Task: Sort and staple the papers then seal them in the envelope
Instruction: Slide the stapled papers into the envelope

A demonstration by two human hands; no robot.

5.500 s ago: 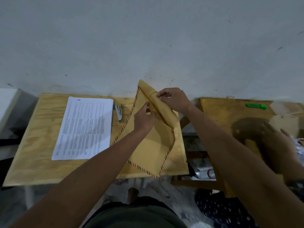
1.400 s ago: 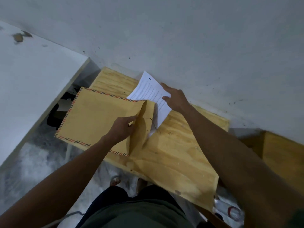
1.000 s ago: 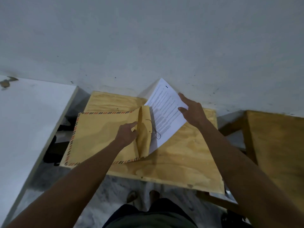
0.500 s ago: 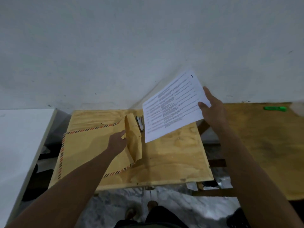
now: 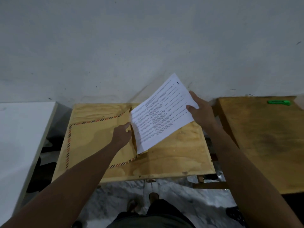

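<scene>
Papers [image 5: 162, 116] swung back to envelope [image 5: 98, 139] mouth; right hand [image 5: 199, 111] pinched papers, left hand [image 5: 122, 134] gripped flap; insertion imminent.

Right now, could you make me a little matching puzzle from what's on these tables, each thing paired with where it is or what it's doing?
Things:
1. papers
2. envelope
3. green object
4. left hand

Places or states:
A. lying flat on the near wooden table
B. held up by the right hand
C. holding the envelope's mouth open
D. far edge of the right-side table

Pairs: 1-B, 2-A, 3-D, 4-C
</scene>
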